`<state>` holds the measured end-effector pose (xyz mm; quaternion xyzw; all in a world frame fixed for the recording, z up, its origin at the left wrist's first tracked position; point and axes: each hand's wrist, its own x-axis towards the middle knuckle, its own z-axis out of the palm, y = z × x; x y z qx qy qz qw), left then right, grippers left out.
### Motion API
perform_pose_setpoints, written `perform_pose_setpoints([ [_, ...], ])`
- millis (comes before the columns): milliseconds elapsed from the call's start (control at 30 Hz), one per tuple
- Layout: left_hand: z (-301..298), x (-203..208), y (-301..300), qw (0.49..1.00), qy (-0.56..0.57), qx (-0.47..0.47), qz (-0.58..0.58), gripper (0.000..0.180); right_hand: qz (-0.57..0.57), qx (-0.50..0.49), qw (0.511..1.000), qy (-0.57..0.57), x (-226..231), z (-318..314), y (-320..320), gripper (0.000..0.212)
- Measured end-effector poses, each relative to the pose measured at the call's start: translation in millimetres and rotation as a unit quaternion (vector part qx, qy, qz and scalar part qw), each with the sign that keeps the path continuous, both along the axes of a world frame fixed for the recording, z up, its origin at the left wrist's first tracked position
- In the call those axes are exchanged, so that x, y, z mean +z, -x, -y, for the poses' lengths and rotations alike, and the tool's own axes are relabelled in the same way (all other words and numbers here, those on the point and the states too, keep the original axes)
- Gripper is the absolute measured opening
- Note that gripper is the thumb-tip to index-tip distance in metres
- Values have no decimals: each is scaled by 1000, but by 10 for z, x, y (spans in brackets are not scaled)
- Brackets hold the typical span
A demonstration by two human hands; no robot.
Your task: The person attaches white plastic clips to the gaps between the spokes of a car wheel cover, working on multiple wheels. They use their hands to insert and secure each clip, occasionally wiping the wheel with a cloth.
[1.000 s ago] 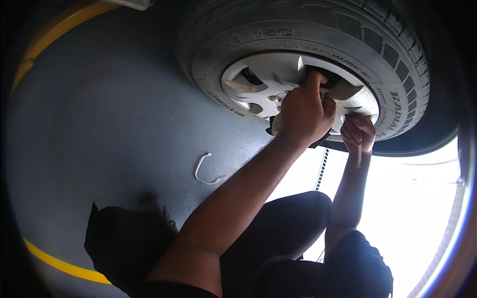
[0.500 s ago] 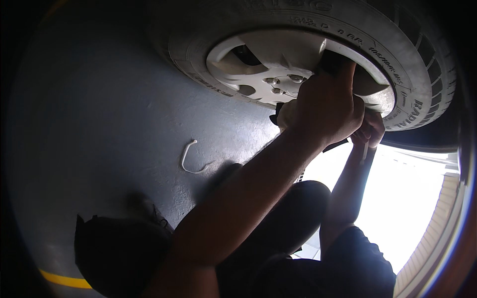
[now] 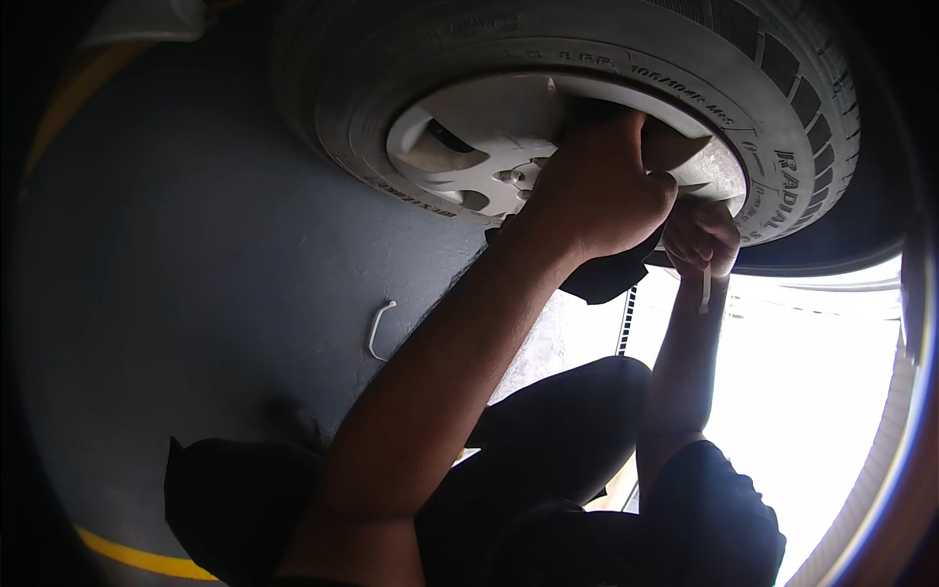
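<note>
A car wheel fills the upper part of the view, its black tire (image 3: pixel 782 201) around a pale silver rim (image 3: pixel 489 103) with openings and lug nuts. My left hand (image 3: pixel 606 186) reaches up into one opening of the rim; its fingers are hidden inside. Just to the right and below, at the rim's lower edge, my right hand (image 3: pixel 702 237) is closed, with a thin white strip (image 3: pixel 705 292), which looks like a zip tie, sticking down out of it. A black piece of material (image 3: pixel 606 279) hangs beneath my left wrist, partly hidden.
A bent white strip (image 3: pixel 375 331) lies on the grey floor (image 3: pixel 215 293), left of my left forearm. My bent knee (image 3: pixel 606 391) is below the wheel. Yellow lines (image 3: pixel 147 560) mark the floor. Bright light comes from the right. A pale object (image 3: pixel 147 20) shows at the upper left.
The view has shifted, so the wheel and both hands appear further left. My left hand stays in the rim opening. My right hand still grips the white strip.
</note>
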<state>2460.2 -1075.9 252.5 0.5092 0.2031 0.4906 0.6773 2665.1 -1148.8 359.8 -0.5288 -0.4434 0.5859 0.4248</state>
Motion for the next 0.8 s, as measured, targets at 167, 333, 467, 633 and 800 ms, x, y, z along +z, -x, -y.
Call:
perform_pose_setpoints([
  [167,224,8,-254,984,81,158,25,69,0,11,1000,-6,-20,9,-47,32],
  [333,-29,-2,-215,993,74,58,73,30,-23,20,1000,-2,-15,11,-85,38],
  [467,-225,5,89,942,180,-232,164,27,-54,42,998,0,-25,-17,-111,34],
  [633,-223,130,175,935,248,-225,121,24,-80,23,996,-1,-40,-2,-100,29],
  [800,-226,149,96,983,103,-151,29,23,-58,-13,998,20,-35,2,-103,17],
])
